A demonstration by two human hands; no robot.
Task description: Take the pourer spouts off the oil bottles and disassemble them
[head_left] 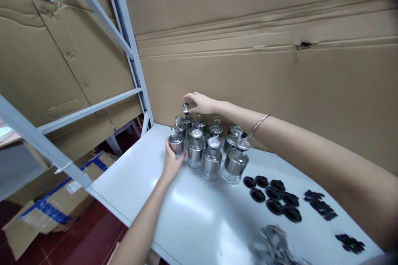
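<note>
My left hand (173, 160) is wrapped around the lower part of a small glass bottle (176, 141) with a silver metal band, at the left front of a cluster on the white table (186, 211). My right hand (202, 102) reaches over the back of the cluster. Its fingers are apart, curved around the space above a silver cap (185, 108) with a black tip on a rear bottle; contact with the cap is unclear. Closer in stand banded bottles with silver caps, including a front bottle (212, 163) and a right-hand bottle (235, 163). Other bottles are partly hidden behind them.
Several black round lids (274, 193) lie right of the bottles, beside black strips (320, 204) and small black pieces (350, 243). Blurred metal parts (275, 244) lie near the front edge. A cardboard wall (264, 74) backs the table; a grey metal post (132, 58) rises at left.
</note>
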